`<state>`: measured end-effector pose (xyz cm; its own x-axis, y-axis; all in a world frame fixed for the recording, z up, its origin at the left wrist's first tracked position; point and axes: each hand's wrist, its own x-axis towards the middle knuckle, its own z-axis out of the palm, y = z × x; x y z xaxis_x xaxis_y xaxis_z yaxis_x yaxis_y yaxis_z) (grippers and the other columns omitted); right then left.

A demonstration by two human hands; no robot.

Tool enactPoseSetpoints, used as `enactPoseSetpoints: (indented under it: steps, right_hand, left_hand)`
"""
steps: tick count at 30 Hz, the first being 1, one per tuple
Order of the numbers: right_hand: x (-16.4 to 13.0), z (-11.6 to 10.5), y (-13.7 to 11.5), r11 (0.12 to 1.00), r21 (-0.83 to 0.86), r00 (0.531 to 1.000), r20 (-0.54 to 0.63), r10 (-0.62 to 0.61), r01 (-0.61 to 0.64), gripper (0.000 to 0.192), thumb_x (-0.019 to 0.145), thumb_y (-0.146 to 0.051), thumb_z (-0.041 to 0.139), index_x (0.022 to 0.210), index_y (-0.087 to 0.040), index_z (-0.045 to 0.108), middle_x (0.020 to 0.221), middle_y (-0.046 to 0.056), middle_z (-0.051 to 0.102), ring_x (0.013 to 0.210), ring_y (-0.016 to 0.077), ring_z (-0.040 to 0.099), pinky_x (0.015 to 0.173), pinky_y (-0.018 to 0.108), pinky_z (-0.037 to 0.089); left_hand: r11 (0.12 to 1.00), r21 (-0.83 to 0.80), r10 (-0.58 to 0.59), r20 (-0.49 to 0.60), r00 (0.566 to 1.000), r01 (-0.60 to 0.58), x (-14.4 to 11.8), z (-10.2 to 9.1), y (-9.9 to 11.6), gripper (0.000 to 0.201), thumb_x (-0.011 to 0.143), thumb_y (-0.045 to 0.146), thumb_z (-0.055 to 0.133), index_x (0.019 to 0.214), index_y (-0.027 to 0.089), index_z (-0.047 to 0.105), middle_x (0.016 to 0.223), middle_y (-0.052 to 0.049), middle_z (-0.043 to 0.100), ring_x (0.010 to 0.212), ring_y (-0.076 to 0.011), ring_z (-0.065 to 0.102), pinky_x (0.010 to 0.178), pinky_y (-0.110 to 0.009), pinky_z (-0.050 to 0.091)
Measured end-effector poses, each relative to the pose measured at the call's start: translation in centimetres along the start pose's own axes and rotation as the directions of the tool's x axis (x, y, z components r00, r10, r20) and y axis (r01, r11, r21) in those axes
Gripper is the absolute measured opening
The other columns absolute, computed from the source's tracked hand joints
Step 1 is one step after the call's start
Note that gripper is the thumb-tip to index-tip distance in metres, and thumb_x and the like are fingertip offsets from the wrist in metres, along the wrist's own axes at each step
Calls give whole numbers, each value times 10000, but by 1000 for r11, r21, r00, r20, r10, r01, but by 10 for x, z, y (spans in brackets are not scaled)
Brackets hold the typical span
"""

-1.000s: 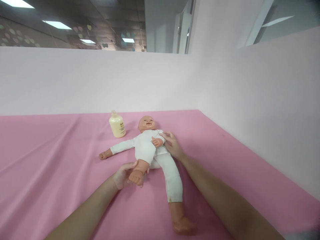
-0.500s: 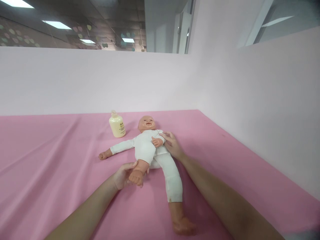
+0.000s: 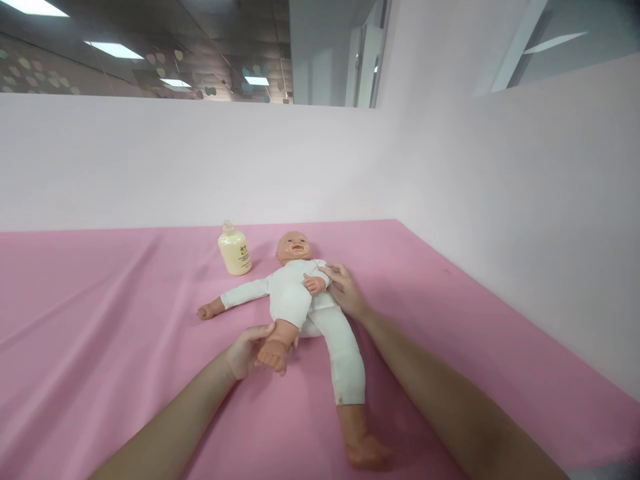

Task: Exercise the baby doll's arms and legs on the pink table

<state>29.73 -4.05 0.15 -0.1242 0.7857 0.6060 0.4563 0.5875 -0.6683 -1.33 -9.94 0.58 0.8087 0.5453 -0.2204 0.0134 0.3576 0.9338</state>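
A baby doll point(image 3: 290, 293) with a white cloth body lies on its back, head away from me. My left hand point(image 3: 246, 352) is wrapped round the ankle of its bent leg, thumb on the near side and fingertips showing beyond. That leg is raised over the belly. My right hand point(image 3: 349, 292) holds the doll's arm at the right, its fingers over the sleeve and the doll's small hand resting on the torso. The other leg stretches toward me, and the other arm reaches out to the left.
A pale yellow pump bottle point(image 3: 235, 252) stands left of the doll's head. Under everything lies a pink sheet point(image 3: 110, 347) with folds at the left. White walls point(image 3: 200, 160) border the back and the right side, with windows above.
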Motion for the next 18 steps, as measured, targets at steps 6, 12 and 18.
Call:
enactPoseSetpoints:
  steps: [6,12,18]
  right_hand:
    - [0,-1,0,1000,2,1000,5,3,-3,456,1039,-258,516,1453,-343,691,1463,97,548,1428,245,524,1289,484,398]
    - [0,-1,-1,1000,7,1000,8,11,-11,444,1048,-286,522,1454,-350,688,1460,96,545,1438,245,518,1284,482,409]
    - [0,-1,-1,1000,1,1000,11,8,-8,455,1048,-273,507,1461,-350,681,1467,95,541,1443,240,517,1290,476,400]
  left_hand:
    - [984,-175,-33,-53,998,24,-3,5,6,539,793,693,705,931,179,793,984,-132,750,652,-194,568,672,-385,528]
    - [985,-173,-7,-49,999,-1,-3,4,5,539,812,676,689,923,158,787,992,-126,732,663,-188,565,675,-388,534]
    - [981,-193,-26,-75,997,11,-2,2,1,541,828,653,673,934,133,779,954,-130,735,652,-187,571,694,-400,534]
